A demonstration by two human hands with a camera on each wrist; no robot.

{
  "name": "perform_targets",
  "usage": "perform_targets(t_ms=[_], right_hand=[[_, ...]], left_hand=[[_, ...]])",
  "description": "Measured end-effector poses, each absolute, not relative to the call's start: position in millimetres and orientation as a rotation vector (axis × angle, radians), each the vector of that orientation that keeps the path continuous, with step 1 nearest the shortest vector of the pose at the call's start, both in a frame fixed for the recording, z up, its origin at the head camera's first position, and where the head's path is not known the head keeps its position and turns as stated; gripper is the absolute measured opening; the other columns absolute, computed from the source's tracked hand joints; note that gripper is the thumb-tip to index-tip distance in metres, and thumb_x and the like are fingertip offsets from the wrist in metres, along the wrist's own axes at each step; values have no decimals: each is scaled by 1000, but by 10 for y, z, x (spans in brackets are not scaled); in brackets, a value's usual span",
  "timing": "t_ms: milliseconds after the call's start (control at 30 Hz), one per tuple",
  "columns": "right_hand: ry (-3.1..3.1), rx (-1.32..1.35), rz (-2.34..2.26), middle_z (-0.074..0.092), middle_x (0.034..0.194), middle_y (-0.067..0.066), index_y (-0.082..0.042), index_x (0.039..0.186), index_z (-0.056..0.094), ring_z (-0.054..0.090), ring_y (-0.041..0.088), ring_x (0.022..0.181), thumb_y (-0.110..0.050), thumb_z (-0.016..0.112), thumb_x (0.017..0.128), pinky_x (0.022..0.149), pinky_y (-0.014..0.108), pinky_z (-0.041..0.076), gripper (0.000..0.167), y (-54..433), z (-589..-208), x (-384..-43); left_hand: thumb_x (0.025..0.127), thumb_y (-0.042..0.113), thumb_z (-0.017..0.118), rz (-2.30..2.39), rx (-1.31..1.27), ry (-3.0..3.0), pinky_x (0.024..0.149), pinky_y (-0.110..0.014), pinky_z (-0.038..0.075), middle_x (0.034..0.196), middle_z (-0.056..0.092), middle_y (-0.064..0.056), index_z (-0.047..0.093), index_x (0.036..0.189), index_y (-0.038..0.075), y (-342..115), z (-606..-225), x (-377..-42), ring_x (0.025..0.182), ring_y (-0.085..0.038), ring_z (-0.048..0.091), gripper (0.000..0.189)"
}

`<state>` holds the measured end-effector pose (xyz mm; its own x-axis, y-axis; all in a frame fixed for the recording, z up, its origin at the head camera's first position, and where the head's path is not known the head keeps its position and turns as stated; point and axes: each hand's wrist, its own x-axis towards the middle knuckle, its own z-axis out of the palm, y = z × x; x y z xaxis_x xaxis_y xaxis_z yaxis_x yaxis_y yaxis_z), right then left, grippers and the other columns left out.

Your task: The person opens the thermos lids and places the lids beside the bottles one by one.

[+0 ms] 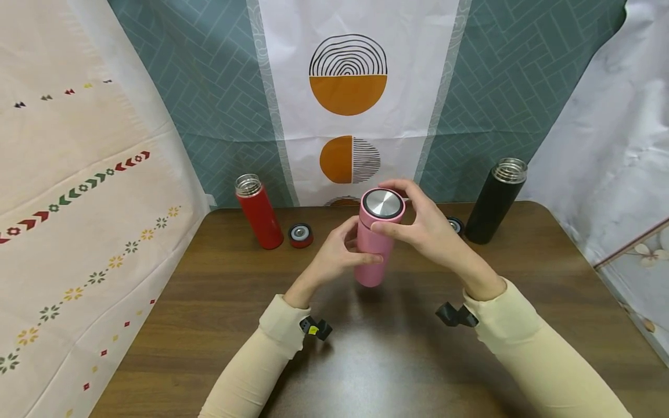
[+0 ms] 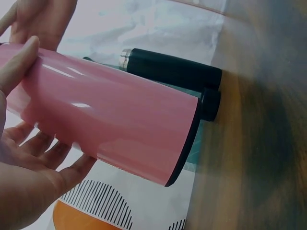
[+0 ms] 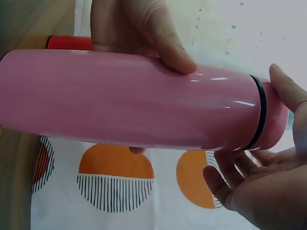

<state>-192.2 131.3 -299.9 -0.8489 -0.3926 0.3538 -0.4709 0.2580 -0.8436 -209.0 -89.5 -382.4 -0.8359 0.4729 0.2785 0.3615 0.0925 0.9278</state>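
I see the pink flask (image 1: 375, 244) between my hands, roughly upright above the bench (image 1: 209, 325). Left hand (image 1: 334, 258) grips its body; right hand (image 1: 423, 226) curls round the cap (image 1: 384, 204), probably lifted clear.

Both forearms come in from the near edge in cream sleeves and angle toward each other in the middle. Left hand (image 1: 334, 255) sits a bit lower and nearer, wrist bent, fingers curled around from the left side with the thumb on the near face. Right hand (image 1: 425, 223) is higher and further right, palm arched over, thumb and fingertips (image 3: 283, 86) pinching around the top end. Each wrist has a small black camera mount strapped on the underside.
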Motion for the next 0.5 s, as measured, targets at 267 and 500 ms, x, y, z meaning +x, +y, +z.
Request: perform_targets(t_ms=[267,500], right_hand=[[-2435,902,1768,60,134,4,-13,145,52,58,23,113,-20,83,89,99,37,48,65,1337,-2951,-1968],[-2382,1089,2122,61,136,13,-14,148,54,59,32,122,-10,76,91,98,37,53,61,1406,-2921,-2012]], left_hand=[[85,15,83,1881,858,2227,104,-46,52,135,62,-1,52,146,20,-899,-3828,-2101,118,-25,64,69],[83,8,83,1871,924,2142,106,-49,51,136,61,-5,52,146,15,-896,-3823,-2094,121,-27,62,71]])
